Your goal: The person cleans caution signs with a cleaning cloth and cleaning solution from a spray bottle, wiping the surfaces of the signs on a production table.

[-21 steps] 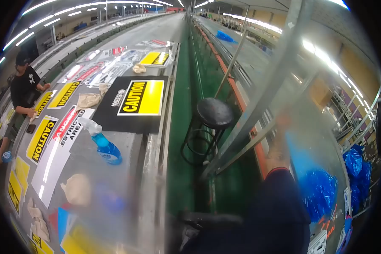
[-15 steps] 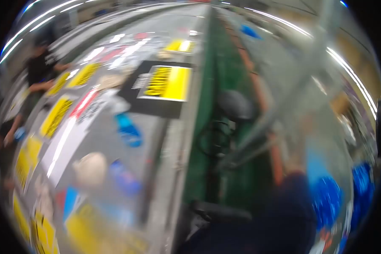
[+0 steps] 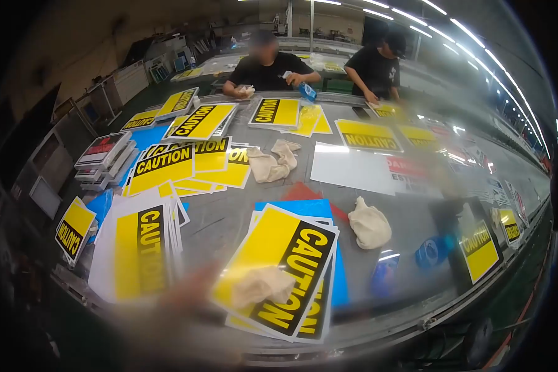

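My left hand (image 3: pixel 189 288) is a blur low in the view, between two piles of signs; its fingers are smeared. Just right of it lies a stack of yellow and black CAUTION signs (image 3: pixel 266 239), with a crumpled cream cloth (image 3: pixel 263 286) on top. Left of the hand is a pile of white-edged signs (image 3: pixel 127 239), the top one yellow with CAUTION on it. Blue sheets (image 3: pixel 340 279) show under the right stack. I do not see my right hand.
Across the grey table (image 3: pixel 223 214) are more CAUTION signs (image 3: pixel 164 167), cream cloths (image 3: pixel 370 223) and blue bottles (image 3: pixel 431 251). At the far side, one person (image 3: pixel 270 68) holds a cloth and a blue bottle; another person (image 3: pixel 375 71) leans over signs.
My view has swung from the green aisle to face the table and the signs. The dark-sleeved arm at lower right has left view, and a blurred hand now shows at lower left.
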`<state>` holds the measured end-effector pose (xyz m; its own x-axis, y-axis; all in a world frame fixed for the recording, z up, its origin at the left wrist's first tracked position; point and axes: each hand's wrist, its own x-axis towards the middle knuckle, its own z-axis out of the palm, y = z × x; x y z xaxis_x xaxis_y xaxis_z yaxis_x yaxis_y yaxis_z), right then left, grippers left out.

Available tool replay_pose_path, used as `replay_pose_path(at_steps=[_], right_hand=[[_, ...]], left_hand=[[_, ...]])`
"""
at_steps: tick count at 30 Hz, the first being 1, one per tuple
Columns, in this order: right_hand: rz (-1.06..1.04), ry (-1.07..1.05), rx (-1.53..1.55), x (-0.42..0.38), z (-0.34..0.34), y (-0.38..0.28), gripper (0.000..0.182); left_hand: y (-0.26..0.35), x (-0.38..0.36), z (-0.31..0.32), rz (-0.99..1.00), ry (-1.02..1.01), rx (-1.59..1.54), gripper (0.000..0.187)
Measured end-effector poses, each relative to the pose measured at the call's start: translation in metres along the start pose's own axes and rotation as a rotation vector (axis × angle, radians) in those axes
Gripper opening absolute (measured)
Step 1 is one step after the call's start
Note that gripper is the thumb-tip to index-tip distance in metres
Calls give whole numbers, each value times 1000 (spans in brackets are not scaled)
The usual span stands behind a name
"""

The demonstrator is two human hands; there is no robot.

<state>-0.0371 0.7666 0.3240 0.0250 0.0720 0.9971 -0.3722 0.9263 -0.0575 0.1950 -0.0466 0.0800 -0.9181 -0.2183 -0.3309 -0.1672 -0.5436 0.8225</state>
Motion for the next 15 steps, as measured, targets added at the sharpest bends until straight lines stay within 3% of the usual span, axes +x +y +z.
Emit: replay_pose_path(at_steps=[2,3,4,5,6,7,10,13,15], right_hand=[[-22,-362,464,-8,54,-81,57],[-79,-546,839,-21,86,-148,56],[-264,-783,995,-18,105,-198,46],[-577,-1032,990,3,124,-239,41],[-575,-880,1150,-18,144,-288,38],[-545,-940,1275,-23,154,-327,28],[-611,-881,1509,-54,175,-421,33],[-551,-847,1538,-97,197,-484,35],[-538,-874,1407,-132,220,-504,36]], left_hand=[[-1,6,-5,16,-9,267,92],[-3,9,-9,20,-12,400,90],[-8,12,-19,15,-10,422,89],[-14,16,-30,10,-9,444,88],[-18,18,-33,17,-14,419,87],[-21,20,-37,24,-20,395,86],[-30,23,-45,78,-17,390,84],[-27,19,-36,135,49,478,82],[-13,12,-14,91,60,368,82]])
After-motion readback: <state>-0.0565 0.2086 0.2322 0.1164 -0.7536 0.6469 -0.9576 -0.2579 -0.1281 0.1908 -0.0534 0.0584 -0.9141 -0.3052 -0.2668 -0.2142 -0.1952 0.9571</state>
